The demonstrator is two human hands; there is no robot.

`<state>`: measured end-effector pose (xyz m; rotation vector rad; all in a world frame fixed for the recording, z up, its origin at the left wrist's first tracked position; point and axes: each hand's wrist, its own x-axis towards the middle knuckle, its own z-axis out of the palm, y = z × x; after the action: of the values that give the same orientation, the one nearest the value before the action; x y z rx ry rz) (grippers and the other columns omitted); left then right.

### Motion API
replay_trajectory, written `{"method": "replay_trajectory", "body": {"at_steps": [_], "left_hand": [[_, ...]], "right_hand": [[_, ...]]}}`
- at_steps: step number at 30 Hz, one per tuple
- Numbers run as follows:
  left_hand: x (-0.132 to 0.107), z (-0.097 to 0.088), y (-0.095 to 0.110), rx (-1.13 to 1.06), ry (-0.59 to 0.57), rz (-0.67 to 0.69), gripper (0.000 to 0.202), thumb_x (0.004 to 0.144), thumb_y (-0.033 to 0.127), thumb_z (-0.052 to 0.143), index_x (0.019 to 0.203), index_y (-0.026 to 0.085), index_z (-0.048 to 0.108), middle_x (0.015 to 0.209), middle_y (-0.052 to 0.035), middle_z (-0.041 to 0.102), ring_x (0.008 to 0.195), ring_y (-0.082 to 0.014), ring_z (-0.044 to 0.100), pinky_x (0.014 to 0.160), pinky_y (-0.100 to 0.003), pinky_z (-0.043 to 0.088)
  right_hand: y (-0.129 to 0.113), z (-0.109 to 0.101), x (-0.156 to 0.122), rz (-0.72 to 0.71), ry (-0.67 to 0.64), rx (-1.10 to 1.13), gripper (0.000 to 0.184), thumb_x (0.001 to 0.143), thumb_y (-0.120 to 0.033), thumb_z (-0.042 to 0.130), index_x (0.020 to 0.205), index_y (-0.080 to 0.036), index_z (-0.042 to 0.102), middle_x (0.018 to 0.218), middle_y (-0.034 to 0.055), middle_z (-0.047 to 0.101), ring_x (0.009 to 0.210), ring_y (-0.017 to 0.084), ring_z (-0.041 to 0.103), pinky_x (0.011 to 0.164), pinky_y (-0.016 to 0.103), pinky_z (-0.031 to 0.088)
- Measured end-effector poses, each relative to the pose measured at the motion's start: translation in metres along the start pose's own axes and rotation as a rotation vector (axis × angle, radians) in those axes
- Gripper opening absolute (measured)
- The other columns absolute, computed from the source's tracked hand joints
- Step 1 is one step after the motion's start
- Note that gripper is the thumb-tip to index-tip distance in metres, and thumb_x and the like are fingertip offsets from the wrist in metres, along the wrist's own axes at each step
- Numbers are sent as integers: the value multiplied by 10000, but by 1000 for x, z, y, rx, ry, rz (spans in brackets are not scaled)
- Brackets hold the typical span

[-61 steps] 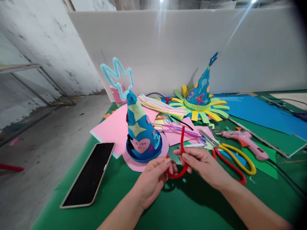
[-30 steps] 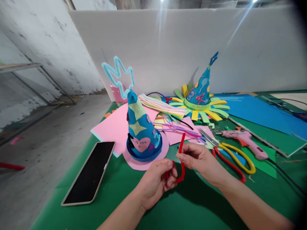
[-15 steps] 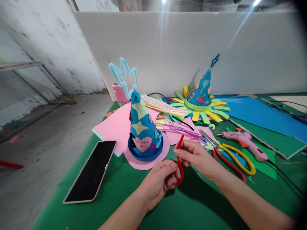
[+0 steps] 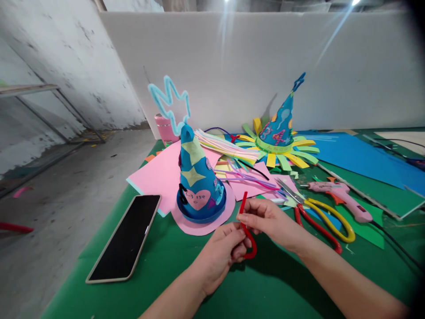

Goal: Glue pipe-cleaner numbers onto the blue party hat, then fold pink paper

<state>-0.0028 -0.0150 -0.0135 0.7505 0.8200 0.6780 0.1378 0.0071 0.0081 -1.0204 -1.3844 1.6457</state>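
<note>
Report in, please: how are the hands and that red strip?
Left hand and right hand both pinching the red strip. Strip bent into a curve, one end pointing up. Scissors close by, beyond right hand.

The white wall [image 4: 86,48] has dark spots, the floor [image 4: 113,173] is gray, and bright lights [image 4: 355,2] shine above a big pale board [image 4: 239,57].
</note>
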Motion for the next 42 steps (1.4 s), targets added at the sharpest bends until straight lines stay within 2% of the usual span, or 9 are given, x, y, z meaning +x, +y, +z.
{"method": "replay_trajectory", "body": {"at_steps": [11, 19, 24, 26, 30, 33, 36, 38, 42], "left_hand": [[-5, 2, 4, 47, 14, -56, 180, 723, 257, 471, 607, 128, 519, 430, 52, 368, 421, -55, 317, 455, -207, 194], [-1, 0, 5, -69, -19, 2, 176, 770, 259, 444, 794, 118, 546, 632, -15, 517, 453, -90, 458, 443, -225, 302], [-3, 2, 3, 153, 262, 148, 340, 748, 292, 525, 1059, 163, 480, 902, -33, 519, 519, -67, 474, 509, -225, 324], [-4, 3, 4, 244, 298, 251, 361, 719, 296, 573, 1049, 166, 505, 866, -20, 505, 580, -77, 455, 552, -221, 341], [-6, 4, 5, 325, 120, 310, 239, 704, 326, 605, 853, 139, 609, 631, 16, 478, 559, -83, 393, 524, -208, 310], [-6, 3, 7, 308, 105, 249, 260, 737, 355, 572, 628, 121, 600, 511, 25, 446, 482, -64, 352, 460, -202, 253], [-6, 0, 11, 110, 124, 207, 213, 730, 337, 591, 669, 134, 606, 516, 23, 482, 472, -55, 375, 453, -185, 256], [-7, -2, 14, 3, 117, 203, 188, 727, 327, 601, 702, 141, 610, 518, 26, 488, 478, -53, 390, 460, -175, 273], [-7, -4, 17, -52, 98, 225, 171, 743, 305, 592, 703, 139, 604, 524, 25, 486, 496, -54, 410, 479, -169, 297]], "right_hand": [[6, 0, -1, 2, 14, 13, 235, 741, -322, 606, 632, -145, 496, 551, -61, 437, 468, 43, 356, 454, 183, 267], [4, -5, -6, -92, 278, 155, 219, 756, -330, 601, 665, -164, 491, 530, -68, 381, 452, 42, 300, 428, 173, 251], [-7, -6, -9, -349, 496, -192, 226, 782, -276, 565, 612, -170, 461, 540, -62, 384, 484, 55, 326, 450, 179, 281], [-8, -2, -10, -365, 507, -290, 232, 784, -270, 558, 606, -174, 445, 534, -63, 377, 484, 60, 328, 453, 187, 290], [-2, 12, -9, -303, 415, -338, 221, 784, -282, 554, 621, -177, 449, 540, -58, 404, 484, 66, 367, 459, 195, 320], [0, 15, -5, -252, 334, -289, 146, 789, -324, 546, 751, -186, 517, 599, -40, 475, 511, 80, 438, 470, 198, 362], [-1, 4, -5, -260, 432, -258, 234, 793, -366, 531, 967, -210, 521, 756, -5, 531, 637, 109, 500, 566, 223, 423], [1, -6, -10, -210, 513, -296, 261, 800, -394, 510, 989, -215, 526, 849, 16, 535, 706, 123, 499, 609, 235, 428], [15, -15, -27, -2, 457, -250, 325, 793, -433, 505, 1038, -220, 525, 885, 25, 534, 725, 132, 485, 576, 230, 409]]}}
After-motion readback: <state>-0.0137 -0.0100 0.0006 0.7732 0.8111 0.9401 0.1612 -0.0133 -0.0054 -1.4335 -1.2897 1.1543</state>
